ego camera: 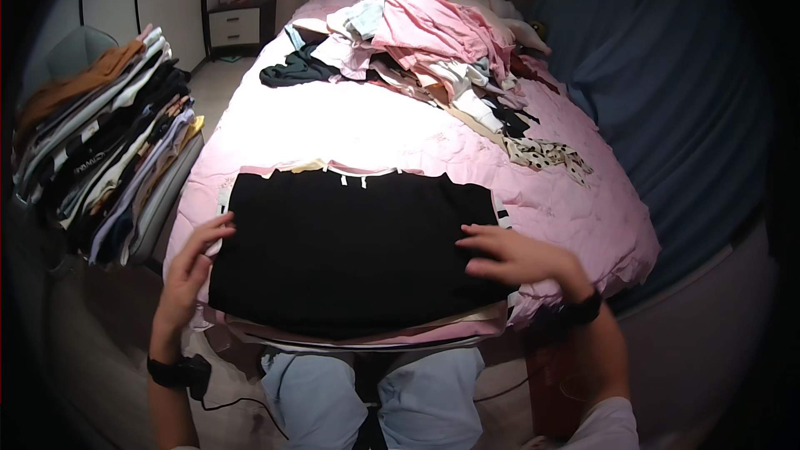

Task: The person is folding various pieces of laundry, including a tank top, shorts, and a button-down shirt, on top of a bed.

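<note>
A black garment [350, 250] lies spread flat on top of a stack of folded clothes at the near edge of the bed. Pink, white and cream edges of the stack [437, 334] show below and above it. My left hand [197, 262] is at the black garment's left edge, fingertips touching or just beside it, fingers apart. Over the right part of the garment, my right hand [515, 256] is spread, palm down, with nothing gripped. Two small white tabs [354, 182] show at the garment's top edge.
A loose heap of clothes [431, 44] covers the far part of the pink quilt [612, 200]. At the left, a tall pile of folded clothes [112, 156] rests on a grey chair [81, 47]. A nightstand [234, 26] stands behind; a blue curtain [669, 94] hangs at right. Cables trail from both wrists.
</note>
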`<state>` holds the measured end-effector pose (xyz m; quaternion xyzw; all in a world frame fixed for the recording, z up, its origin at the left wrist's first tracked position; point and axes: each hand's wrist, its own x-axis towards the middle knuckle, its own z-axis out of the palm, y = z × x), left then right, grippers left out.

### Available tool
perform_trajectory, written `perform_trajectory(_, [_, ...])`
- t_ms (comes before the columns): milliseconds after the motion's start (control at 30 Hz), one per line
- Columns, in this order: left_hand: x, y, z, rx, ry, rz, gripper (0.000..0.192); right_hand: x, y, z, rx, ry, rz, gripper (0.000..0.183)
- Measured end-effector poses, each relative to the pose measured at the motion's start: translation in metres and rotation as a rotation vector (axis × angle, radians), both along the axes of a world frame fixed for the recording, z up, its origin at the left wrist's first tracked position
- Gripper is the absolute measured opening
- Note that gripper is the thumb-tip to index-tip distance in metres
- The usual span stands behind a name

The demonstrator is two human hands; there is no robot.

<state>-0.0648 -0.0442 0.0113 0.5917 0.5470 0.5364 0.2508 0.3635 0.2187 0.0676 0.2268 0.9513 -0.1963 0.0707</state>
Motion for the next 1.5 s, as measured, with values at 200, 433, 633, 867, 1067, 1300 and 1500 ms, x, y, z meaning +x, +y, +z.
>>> perform_trajectory(200, [-0.043,0.001,-0.051,-0.059,0.278,0.34,0.024,-0.089,0.13,0.062,0.329,0.127,-0.158,0.04])
perform_trajectory(433, [-0.048,0.041,-0.066,-0.137,0.412,0.472,0.035,-0.209,0.296,0.027,0.754,0.066,-0.102,0.053])
perform_trajectory(633, [-0.053,0.05,-0.068,-0.131,0.467,0.517,0.036,-0.274,0.312,0.001,0.762,0.049,-0.065,0.059])
perform_trajectory(867, [-0.053,0.051,-0.075,-0.167,0.522,0.485,0.043,-0.27,0.297,-0.002,0.753,-0.095,-0.085,0.067])
perform_trajectory(1067, [-0.046,0.045,-0.072,-0.256,0.552,0.562,0.044,-0.303,0.346,-0.016,0.867,-0.067,-0.237,0.061])
perform_trajectory(1300, [-0.057,0.054,-0.079,-0.273,0.583,0.514,0.048,-0.315,0.459,-0.007,0.911,0.491,-0.235,0.031])
perform_trajectory(1500, [-0.051,0.049,-0.069,-0.206,0.626,0.554,0.043,-0.296,0.386,0.022,1.118,0.742,-0.112,0.014])
